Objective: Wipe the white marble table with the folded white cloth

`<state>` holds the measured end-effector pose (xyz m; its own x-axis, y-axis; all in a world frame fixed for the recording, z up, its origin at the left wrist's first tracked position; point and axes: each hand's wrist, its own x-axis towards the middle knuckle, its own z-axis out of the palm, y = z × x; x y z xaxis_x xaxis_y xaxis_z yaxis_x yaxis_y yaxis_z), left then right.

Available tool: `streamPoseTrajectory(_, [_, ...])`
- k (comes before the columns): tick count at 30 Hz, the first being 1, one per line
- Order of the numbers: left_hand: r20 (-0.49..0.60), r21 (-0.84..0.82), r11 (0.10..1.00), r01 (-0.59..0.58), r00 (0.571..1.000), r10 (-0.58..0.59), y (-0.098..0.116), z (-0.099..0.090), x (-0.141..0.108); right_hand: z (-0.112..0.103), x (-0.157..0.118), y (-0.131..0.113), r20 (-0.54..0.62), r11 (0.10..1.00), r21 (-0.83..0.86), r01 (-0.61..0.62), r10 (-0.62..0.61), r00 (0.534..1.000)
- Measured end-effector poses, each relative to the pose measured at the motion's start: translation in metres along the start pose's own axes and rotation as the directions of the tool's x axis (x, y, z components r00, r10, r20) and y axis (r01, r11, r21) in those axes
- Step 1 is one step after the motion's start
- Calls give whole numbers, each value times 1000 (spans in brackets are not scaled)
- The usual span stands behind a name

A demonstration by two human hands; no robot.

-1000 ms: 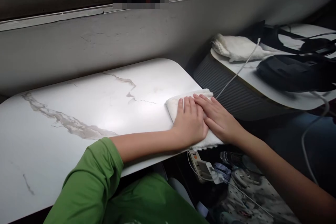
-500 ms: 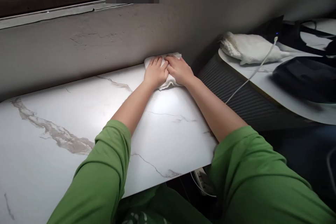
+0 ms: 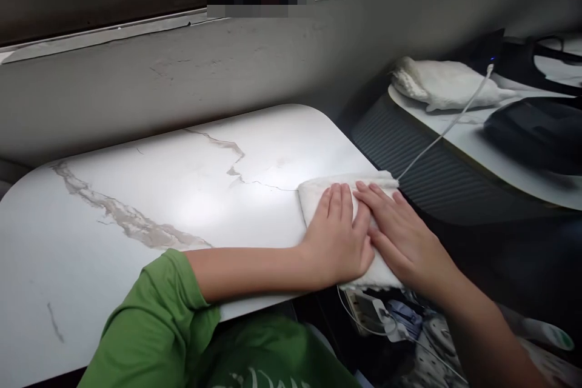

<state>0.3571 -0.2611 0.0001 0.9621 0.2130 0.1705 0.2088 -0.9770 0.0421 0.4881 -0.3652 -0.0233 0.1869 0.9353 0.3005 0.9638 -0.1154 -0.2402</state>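
A folded white cloth (image 3: 313, 195) lies at the near right corner of the white marble-patterned table (image 3: 264, 218), partly reaching over its edge. My left hand (image 3: 339, 233) rests flat on the cloth with its fingers stretched out. Beside it, touching it, my right hand (image 3: 404, 236) also presses flat on the cloth, fingers extended towards the far side. The palms cover the middle of the cloth.
A grey wall (image 3: 218, 66) runs behind the table. To the right, a second table (image 3: 459, 127) holds a white furry item (image 3: 454, 83), a dark bag (image 3: 541, 133) and a white cable (image 3: 427, 148). Below the near edge are a power strip (image 3: 361, 312) and cables.
Both hands and the cloth have moved from the table's far right corner back to its near right corner. The view has shifted slightly.
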Motion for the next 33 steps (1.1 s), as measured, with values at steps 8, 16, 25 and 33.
streamPoseTrajectory(8, [0, -45, 999, 27, 1000, -27, -51, 3, 8, 18, 51, -8, 80, 997, -78, -19, 26, 997])
streamPoseTrajectory(16, [-65, 14, 959, 281, 958, -280, -198, 5, 58, 72, 237, -11, 100, 999, -21, 26, -24, 995])
streamPoseTrajectory(25, [-55, 31, 951, 308, 950, -306, -208, -6, 8, 76, 227, -57, 161, 998, -15, 68, -65, 985])
streamPoseTrajectory(33, [-5, 54, 985, 163, 987, -163, -79, -29, -112, 36, 56, -120, 108, 976, -19, 219, -216, 970])
